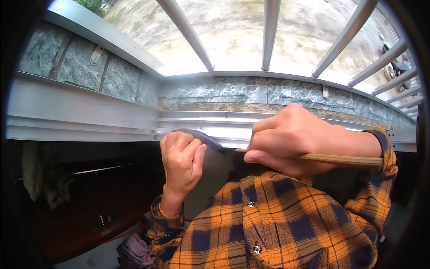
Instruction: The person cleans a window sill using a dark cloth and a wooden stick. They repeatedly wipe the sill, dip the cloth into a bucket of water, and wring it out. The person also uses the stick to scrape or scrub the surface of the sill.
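At the metal window sill track [231, 131], my left hand [181, 161] grips a dark blue-grey cloth [208, 139], which runs from under its fingers to a point left of my right hand. My right hand [292, 141] is closed around a thin wooden stick [342, 159]. One end of the stick reaches back along my right wrist; the other comes out between the fingers and meets the dark cloth. Whether the cloth is wrapped on or fixed to that end cannot be told. Both hands are over the inner edge of the track.
Metal bars [271, 37] stand beyond the sill above a strip of grey stone tiles [215, 90]. A metal window frame [80, 111] is at the left. Below it are dark reddish-brown furniture [80, 215] and a pink patterned cloth [137, 247].
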A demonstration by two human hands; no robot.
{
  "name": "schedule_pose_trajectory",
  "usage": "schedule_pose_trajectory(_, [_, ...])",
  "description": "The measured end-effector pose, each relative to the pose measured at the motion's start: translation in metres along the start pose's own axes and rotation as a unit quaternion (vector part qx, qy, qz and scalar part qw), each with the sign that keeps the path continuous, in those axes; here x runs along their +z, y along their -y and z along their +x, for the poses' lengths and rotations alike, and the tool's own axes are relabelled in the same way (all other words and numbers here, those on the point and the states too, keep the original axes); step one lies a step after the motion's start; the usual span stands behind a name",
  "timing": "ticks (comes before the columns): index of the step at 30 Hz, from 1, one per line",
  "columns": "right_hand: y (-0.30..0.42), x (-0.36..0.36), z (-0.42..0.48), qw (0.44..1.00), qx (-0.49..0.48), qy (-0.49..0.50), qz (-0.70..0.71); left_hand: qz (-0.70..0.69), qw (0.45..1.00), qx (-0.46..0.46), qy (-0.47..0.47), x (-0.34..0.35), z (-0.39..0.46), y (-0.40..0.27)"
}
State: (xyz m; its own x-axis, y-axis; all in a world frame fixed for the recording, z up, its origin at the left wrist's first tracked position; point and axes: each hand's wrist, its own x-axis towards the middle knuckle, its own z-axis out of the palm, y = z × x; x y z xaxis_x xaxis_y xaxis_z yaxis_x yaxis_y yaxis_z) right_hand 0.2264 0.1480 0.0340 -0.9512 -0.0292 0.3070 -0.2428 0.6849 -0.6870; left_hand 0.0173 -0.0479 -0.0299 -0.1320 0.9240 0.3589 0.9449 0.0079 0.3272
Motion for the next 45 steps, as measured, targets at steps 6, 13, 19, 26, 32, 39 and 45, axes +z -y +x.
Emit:
schedule_pose_trajectory(6, [0.033, -0.013, -0.007, 0.998, 0.022, 0.015, 0.052, -0.013, 1.000, 0.006, -0.009, 0.003, 0.001, -0.003])
schedule_pose_trajectory(13, [0.002, 0.070, -0.072, 0.993, 0.109, 0.022, 0.039, -0.010, 1.000, 0.011, -0.024, 0.006, -0.001, -0.003])
schedule_pose_trajectory(19, [-0.018, 0.123, -0.067, 0.873, 0.440, 0.115, 0.178, -0.007, 0.999, 0.020, -0.027, 0.013, -0.004, -0.006])
schedule_pose_trajectory(26, [-0.086, 0.253, -0.066, 0.932, 0.342, -0.116, 0.008, -0.003, 0.999, 0.038, -0.030, 0.019, -0.005, -0.005])
schedule_pose_trajectory(32, [-0.152, 0.344, -0.072, 0.901, 0.421, -0.108, -0.020, -0.021, 0.997, 0.060, -0.037, 0.020, 0.001, -0.007])
schedule_pose_trajectory(39, [-0.156, 0.366, -0.050, 0.903, 0.411, -0.122, -0.002, -0.033, 0.997, 0.051, -0.049, 0.019, -0.005, 0.003])
schedule_pose_trajectory(45, [-0.119, 0.304, -0.054, 0.936, 0.283, -0.162, 0.135, -0.035, 0.997, 0.050, -0.050, 0.022, -0.006, 0.004])
